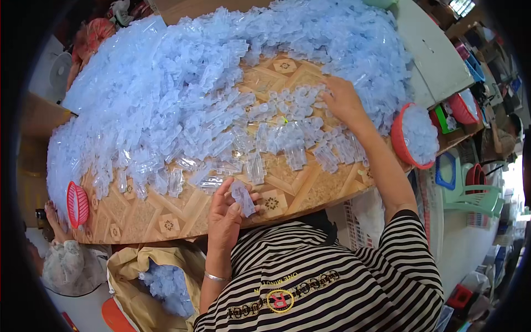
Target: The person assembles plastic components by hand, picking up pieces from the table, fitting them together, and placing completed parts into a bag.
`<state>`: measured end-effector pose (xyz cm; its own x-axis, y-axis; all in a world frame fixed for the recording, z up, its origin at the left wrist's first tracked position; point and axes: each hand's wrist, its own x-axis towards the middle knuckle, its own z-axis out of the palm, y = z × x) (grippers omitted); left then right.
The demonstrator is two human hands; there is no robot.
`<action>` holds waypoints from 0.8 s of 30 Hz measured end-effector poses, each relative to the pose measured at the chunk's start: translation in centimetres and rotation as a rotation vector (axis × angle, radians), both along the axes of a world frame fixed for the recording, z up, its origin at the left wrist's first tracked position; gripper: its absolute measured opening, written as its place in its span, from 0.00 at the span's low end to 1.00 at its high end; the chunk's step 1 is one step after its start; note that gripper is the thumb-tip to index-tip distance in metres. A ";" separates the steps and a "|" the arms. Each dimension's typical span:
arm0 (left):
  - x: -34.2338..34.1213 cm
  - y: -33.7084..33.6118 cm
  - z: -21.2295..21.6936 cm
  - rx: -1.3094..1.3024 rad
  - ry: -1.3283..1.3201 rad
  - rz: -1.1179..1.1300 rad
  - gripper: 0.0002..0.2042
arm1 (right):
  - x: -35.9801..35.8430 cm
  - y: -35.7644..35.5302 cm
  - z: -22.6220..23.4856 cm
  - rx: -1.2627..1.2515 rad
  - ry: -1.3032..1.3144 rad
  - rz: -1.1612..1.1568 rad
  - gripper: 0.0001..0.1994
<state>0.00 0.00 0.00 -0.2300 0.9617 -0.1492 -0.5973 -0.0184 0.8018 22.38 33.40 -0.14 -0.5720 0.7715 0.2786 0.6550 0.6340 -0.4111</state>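
My left hand (224,217) is raised at the table's near edge, its fingers closed round a small clear plastic piece (243,199), flat and roughly oblong. Further off to the right, my right hand (344,102) reaches over the table, thumb and fingers apart, fingertips at a cluster of small round clear plastic parts (298,100). Between the hands lie loose clear rectangular plastic pieces (254,167), some in short rows. A tiny bright green bit (285,119) sits among them.
A large heap of bluish clear plastic pieces (149,94) covers the patterned table (166,221). Red baskets stand at the right (397,138) and left (77,205). Below the edge is an open brown sack (124,265) of pieces. A person's hand (54,221) shows at the left.
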 end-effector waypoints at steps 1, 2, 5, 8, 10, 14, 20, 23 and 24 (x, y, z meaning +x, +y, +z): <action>0.2 -0.1 0.0 -0.009 -0.011 -0.001 0.30 | 0.5 0.5 -0.9 0.029 0.005 -0.050 0.23; 0.0 0.3 0.1 -0.011 -0.020 -0.003 0.30 | 0.1 1.0 -1.3 0.064 0.013 -0.100 0.22; -0.6 1.3 -0.1 -0.009 -0.046 -0.008 0.30 | -2.0 -0.1 -4.1 0.219 -0.121 -0.082 0.22; -1.3 1.3 -0.6 -0.011 -0.048 -0.013 0.30 | -4.8 -1.8 -3.9 0.023 0.039 0.050 0.21; -1.8 1.3 -0.9 -0.009 -0.050 -0.015 0.29 | -6.3 -2.2 -2.7 -0.064 0.154 0.180 0.20; -2.2 1.2 -1.1 0.018 -0.067 0.004 0.30 | -7.8 0.9 -1.5 -0.142 0.271 0.094 0.17; -2.2 1.4 -1.8 0.026 -0.041 0.007 0.31 | -11.5 7.0 0.2 -0.138 0.144 0.107 0.18; -2.3 1.6 -1.8 0.041 -0.038 -0.010 0.31 | -15.7 8.6 0.2 -0.064 0.196 0.198 0.20; -2.4 1.6 -1.9 0.041 -0.045 -0.021 0.32 | -17.1 9.1 0.2 0.012 0.223 0.250 0.21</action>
<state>-2.41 1.57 -1.85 -0.2040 0.9717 -0.1195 -0.6335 -0.0380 0.7728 5.26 42.54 0.03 -0.6669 0.6112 0.4263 0.3738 0.7693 -0.5182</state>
